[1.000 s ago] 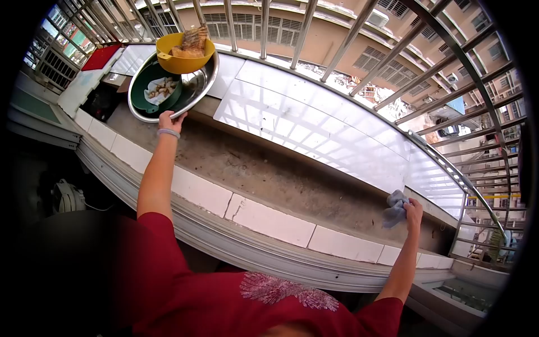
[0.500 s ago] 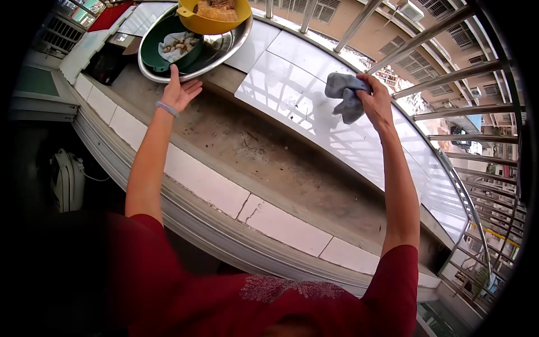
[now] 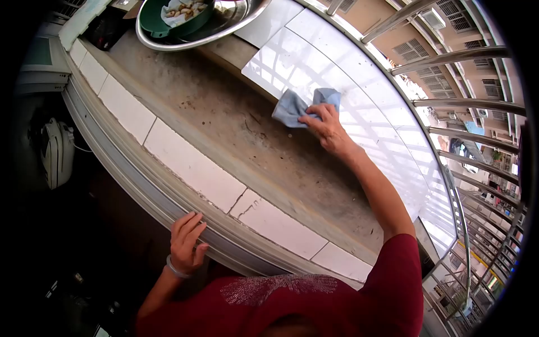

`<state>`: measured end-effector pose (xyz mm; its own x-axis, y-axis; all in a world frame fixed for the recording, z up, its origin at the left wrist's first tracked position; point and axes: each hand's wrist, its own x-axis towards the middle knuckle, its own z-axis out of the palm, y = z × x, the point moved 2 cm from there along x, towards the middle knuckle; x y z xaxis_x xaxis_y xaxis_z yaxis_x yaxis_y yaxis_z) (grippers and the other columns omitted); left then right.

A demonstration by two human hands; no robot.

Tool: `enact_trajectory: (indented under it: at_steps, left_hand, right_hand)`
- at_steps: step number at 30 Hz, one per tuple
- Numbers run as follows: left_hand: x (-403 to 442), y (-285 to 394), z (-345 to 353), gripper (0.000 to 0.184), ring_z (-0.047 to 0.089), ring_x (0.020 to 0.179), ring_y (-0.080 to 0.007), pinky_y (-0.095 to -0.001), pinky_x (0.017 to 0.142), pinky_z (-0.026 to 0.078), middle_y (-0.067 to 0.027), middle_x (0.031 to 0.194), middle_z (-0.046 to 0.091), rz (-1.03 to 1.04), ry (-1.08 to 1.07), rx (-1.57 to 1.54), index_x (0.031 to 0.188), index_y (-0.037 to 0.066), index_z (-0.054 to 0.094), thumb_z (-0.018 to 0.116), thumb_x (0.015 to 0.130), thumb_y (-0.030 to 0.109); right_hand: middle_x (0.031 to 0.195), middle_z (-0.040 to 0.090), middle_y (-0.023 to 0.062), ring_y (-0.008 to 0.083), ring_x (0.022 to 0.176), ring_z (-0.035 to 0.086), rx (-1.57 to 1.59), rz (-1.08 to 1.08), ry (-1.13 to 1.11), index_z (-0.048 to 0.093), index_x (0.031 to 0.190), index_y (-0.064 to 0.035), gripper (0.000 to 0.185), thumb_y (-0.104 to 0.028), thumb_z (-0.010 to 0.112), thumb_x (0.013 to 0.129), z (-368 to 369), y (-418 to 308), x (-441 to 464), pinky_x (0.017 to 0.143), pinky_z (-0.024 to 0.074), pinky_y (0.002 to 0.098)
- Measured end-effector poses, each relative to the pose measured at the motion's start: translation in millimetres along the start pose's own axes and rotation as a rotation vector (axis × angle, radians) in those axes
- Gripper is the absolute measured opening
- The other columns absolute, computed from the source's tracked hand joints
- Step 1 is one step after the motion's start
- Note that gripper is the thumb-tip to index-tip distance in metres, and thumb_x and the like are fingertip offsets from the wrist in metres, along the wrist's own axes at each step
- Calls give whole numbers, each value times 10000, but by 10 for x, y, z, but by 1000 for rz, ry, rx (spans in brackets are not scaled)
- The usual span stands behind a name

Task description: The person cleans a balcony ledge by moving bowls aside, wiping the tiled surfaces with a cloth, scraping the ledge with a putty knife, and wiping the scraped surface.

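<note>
A crumpled grey-blue cloth (image 3: 293,108) is pinched in my right hand (image 3: 327,128), low over the near edge of the white tiled ledge (image 3: 351,104). Down by the metal window track (image 3: 137,178), my left hand (image 3: 188,241) holds nothing, its fingers apart. Toward the top left stands a metal basin (image 3: 224,31), cut off by the frame's edge. In it a green bowl (image 3: 188,28) holds pale pieces (image 3: 182,11) on something white.
Metal railing bars (image 3: 457,58) curve along the outer side, with buildings beyond. A dirty concrete trough (image 3: 224,121) runs between the white ledge and the near tiles (image 3: 188,165). A whitish appliance (image 3: 57,153) stands at the left.
My left hand has left the basin and come down to the window track. With the cloth, my right hand went from the right end up over the ledge, then left to its near edge.
</note>
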<state>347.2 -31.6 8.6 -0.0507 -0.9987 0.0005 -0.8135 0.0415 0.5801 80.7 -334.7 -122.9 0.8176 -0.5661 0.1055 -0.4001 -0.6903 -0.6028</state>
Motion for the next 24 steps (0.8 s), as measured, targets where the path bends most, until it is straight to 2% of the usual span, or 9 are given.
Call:
enact_trajectory:
  at_steps: [2,4,7,9,13,17,18,21,24]
  left_hand:
    - [-143,79,150,397,478,1080,-350,-427,921,351,-184,1137,568,-15,43,43,1047,-35,576,461,901,315]
    - [-180,119,233,427,470,1087,-338,-422,935,320,-177,1135,572,-4,116,117,1046,-33,577,395,922,333]
    - [-166,95,352,417,484,1056,-330,-408,930,307,-168,1118,583,-196,291,-7,1051,-34,574,346,926,292]
    - [-144,97,401,366,496,1029,-312,-401,911,321,-145,1087,600,-183,326,51,1049,-31,570,396,887,247]
    - [-122,117,407,311,514,1003,-293,-388,898,333,-114,1061,615,-193,356,102,1026,-13,577,476,829,206]
    - [-90,129,397,265,529,977,-284,-378,883,350,-93,1038,626,-216,379,143,997,7,585,526,791,162]
    - [-86,125,407,265,530,975,-283,-378,882,352,-91,1033,627,-223,388,144,996,9,587,535,786,163]
    - [-77,129,420,265,530,972,-282,-379,883,356,-88,1025,629,-237,402,143,990,14,592,555,773,162]
    - [-64,156,410,259,521,986,-286,-390,892,353,-89,1026,625,-239,388,139,982,16,597,556,768,156]
  right_hand:
    - [1033,492,114,308,996,426,37,-2,-246,616,981,-96,494,120,490,555,9,-339,-701,850,351,415]
    - [877,523,99,277,863,457,275,185,-427,652,879,-91,395,109,498,575,50,-473,-1350,772,390,375]
    - [853,536,115,279,875,486,285,391,-481,649,878,-72,390,96,410,620,-211,-563,-1476,761,411,364]
    - [858,552,127,290,844,522,329,435,-440,644,865,-45,372,110,414,617,-492,-649,-1039,740,436,361]
    - [905,539,107,281,912,503,233,182,-145,629,921,-59,421,114,385,624,-821,-697,268,795,435,363]
    - [1070,569,79,282,1010,493,-167,-176,29,638,929,-99,392,78,425,652,-554,-338,1489,886,427,364]
    - [1101,566,74,285,1034,488,-194,-147,-37,642,935,-114,397,73,426,659,-416,-207,1685,895,424,366]
    - [1172,538,73,299,1061,488,-134,6,-178,633,956,-137,378,59,452,689,-16,199,1849,903,427,368]
    - [1200,500,101,304,1084,463,-141,-112,53,612,933,-112,374,93,457,661,-46,331,1278,924,410,352]
